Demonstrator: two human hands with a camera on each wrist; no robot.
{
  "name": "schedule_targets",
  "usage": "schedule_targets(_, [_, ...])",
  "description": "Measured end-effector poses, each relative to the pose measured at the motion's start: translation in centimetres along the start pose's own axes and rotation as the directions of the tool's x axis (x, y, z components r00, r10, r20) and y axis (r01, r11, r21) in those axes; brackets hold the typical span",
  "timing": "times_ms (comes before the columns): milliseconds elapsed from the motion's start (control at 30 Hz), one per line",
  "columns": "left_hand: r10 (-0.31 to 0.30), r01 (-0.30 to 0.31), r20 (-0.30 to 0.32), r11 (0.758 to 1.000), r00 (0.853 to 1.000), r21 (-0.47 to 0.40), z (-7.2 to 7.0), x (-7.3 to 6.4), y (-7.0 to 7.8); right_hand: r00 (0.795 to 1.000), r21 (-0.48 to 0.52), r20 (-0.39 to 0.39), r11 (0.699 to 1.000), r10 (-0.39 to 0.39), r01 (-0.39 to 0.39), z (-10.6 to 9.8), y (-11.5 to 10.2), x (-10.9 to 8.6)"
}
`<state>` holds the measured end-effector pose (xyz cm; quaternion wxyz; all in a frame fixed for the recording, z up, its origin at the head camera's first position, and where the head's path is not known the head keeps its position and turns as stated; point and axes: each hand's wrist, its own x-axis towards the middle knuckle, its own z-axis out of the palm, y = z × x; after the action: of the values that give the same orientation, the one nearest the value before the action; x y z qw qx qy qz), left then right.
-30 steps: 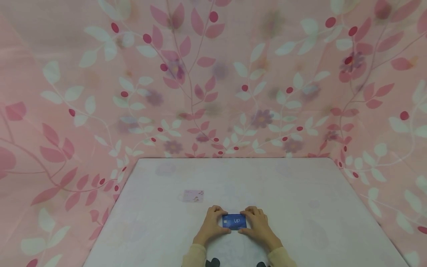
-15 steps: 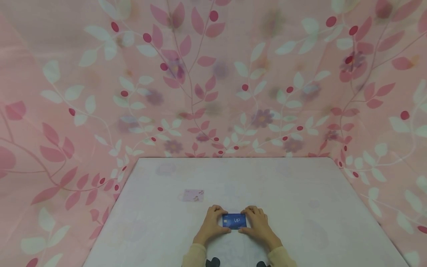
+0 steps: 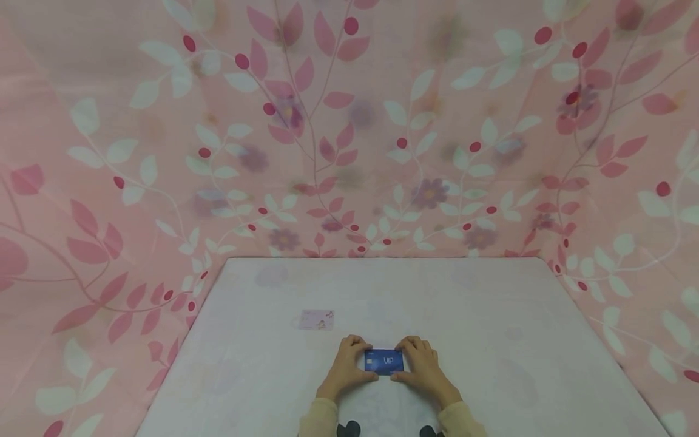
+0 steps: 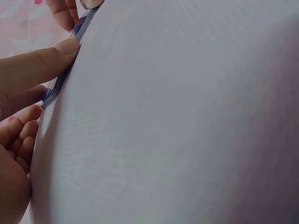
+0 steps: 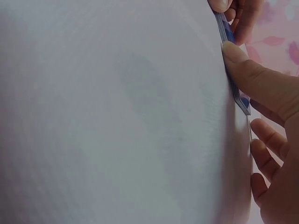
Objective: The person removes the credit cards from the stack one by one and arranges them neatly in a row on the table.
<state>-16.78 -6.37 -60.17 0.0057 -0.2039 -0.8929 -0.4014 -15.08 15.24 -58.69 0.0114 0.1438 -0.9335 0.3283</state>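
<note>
Unchanged from a second ago, the left hand [image 3: 347, 368] and right hand [image 3: 425, 367] pinch the blue card stack [image 3: 384, 362] at opposite ends, midway between the side edges of the table [image 3: 519, 346].

White letters "VIP" [image 3: 388, 360] on the face of the blue card [image 3: 384, 363]

I count 2 grips, left-hand grip [image 3: 348, 363] and right-hand grip [image 3: 423, 365]; 1 blue VIP card stack [image 3: 384, 365], several layers, exact number unreadable; 1 pale pink card [image 3: 314, 320]; 2 yellowish sleeves [image 3: 319, 417]; 2 dark objects [image 3: 349, 428] at bottom edge; 1 counter [image 3: 508, 352].
</note>
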Motion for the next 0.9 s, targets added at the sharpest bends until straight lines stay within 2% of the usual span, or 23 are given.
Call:
schedule_targets(300, [-0.001, 0.001, -0.004, 1.0, 1.0, -0.007, -0.03, -0.09, 0.01, 0.999, 0.02, 0.026, 0.999, 0.028, -0.029, -0.06, -0.08, -0.02])
schedule_targets(600, [-0.023, 0.023, -0.01, 0.999, 1.0, -0.033, -0.06, 0.05, 0.14, 0.999, 0.03, 0.01, 0.999, 0.033, -0.033, 0.0, 0.08, -0.04])
schedule_targets(900, [0.002, -0.003, -0.035, 1.0, 0.999, -0.029, 0.09, -0.01, -0.06, 0.999, 0.031, -0.003, 0.999, 0.041, -0.041, 0.0, -0.05, -0.17])
